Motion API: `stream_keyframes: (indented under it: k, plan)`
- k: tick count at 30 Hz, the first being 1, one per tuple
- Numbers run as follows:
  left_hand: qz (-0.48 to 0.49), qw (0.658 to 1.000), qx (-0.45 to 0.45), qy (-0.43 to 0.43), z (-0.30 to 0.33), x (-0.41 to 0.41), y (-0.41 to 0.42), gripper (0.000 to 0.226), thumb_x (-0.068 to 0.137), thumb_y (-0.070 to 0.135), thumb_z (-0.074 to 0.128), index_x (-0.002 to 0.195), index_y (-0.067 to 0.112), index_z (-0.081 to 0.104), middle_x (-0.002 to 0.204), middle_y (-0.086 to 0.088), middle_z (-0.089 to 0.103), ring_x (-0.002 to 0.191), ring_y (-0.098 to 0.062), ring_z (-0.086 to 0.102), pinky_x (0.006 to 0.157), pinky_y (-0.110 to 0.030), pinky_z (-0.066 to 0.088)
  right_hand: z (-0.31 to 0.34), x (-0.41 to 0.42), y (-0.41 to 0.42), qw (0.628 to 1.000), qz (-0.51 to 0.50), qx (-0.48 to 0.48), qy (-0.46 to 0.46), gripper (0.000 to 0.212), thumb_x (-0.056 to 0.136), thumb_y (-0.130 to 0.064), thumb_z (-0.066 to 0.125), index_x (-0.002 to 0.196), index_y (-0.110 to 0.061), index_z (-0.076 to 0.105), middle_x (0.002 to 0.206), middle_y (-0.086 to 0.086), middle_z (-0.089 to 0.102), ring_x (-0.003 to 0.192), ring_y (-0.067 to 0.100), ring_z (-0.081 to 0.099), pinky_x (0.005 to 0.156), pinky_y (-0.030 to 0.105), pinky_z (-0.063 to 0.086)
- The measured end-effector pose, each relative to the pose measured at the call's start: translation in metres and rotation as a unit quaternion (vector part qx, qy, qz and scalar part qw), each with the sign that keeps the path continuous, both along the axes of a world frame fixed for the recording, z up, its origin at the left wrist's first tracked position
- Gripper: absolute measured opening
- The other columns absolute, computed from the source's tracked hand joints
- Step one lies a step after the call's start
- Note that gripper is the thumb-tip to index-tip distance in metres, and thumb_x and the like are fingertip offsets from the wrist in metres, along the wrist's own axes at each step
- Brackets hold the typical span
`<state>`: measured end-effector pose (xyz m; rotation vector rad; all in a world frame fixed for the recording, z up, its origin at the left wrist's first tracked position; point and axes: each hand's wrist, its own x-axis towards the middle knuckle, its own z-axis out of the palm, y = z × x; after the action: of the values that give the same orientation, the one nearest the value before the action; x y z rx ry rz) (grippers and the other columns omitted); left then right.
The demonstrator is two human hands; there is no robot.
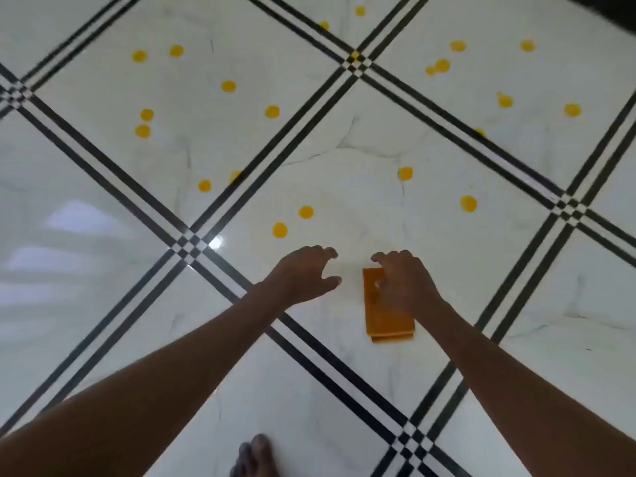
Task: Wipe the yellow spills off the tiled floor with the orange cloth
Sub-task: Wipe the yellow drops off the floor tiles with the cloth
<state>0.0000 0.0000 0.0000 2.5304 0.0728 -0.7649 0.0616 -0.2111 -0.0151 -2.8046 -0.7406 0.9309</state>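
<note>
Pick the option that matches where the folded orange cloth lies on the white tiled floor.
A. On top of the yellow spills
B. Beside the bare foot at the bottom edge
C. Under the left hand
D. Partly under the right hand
D: the folded orange cloth lies flat on the white tiled floor with the right hand over its far end, while the left hand hovers beside it, apart.

The tiled floor [103,208] is seen in glossy white with faint grey marble veining. It is crossed by diagonal bands of paired black stripes, and small black-and-white checks are formed at the crossings. Round yellow spills [228,86] are dotted over it. The folded cloth [387,321] is shown in plain orange.
</note>
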Motion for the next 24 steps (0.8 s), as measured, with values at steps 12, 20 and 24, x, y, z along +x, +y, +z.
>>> stream_keyframes:
  k: [12, 20, 24]
  plan:
    - [0.035, 0.976, -0.191, 0.095, -0.038, 0.028, 0.018, 0.061, 0.077, 0.041, 0.083, 0.130, 0.024, 0.060, 0.125, 0.001, 0.065, 0.115, -0.012, 0.061, 0.100, -0.030, 0.050, 0.008, 0.050, 0.023, 0.977, -0.065, 0.106, 0.171, 0.022, 0.072, -0.017, 0.087, 0.074, -0.027, 0.067, 0.082, 0.000, 0.069, 0.078, 0.016, 0.063, 0.065, 0.026, 0.045]
    - [0.096, 0.986, -0.130, -0.038, 0.022, 0.032, 0.032, 0.019, 0.081, 0.022, 0.078, 0.073, 0.019, 0.061, 0.071, 0.006, 0.061, 0.067, -0.008, 0.057, 0.062, -0.020, 0.042, 0.072, 0.073, 0.070, 0.959, -0.067, 0.210, 0.178, 0.029, 0.083, -0.015, 0.081, 0.110, -0.021, 0.072, 0.097, 0.007, 0.073, 0.097, 0.029, 0.069, 0.087, 0.045, 0.057]
    - [0.113, 0.978, -0.064, -0.165, 0.072, 0.037, 0.062, 0.013, 0.082, 0.019, 0.075, 0.075, 0.021, 0.064, 0.069, 0.006, 0.059, 0.069, -0.011, 0.055, 0.061, -0.023, 0.040, 0.105, 0.076, 0.085, 0.947, -0.069, 0.300, 0.094, 0.011, 0.085, -0.008, 0.077, 0.093, -0.014, 0.073, 0.091, 0.010, 0.072, 0.089, 0.025, 0.066, 0.073, 0.034, 0.054]
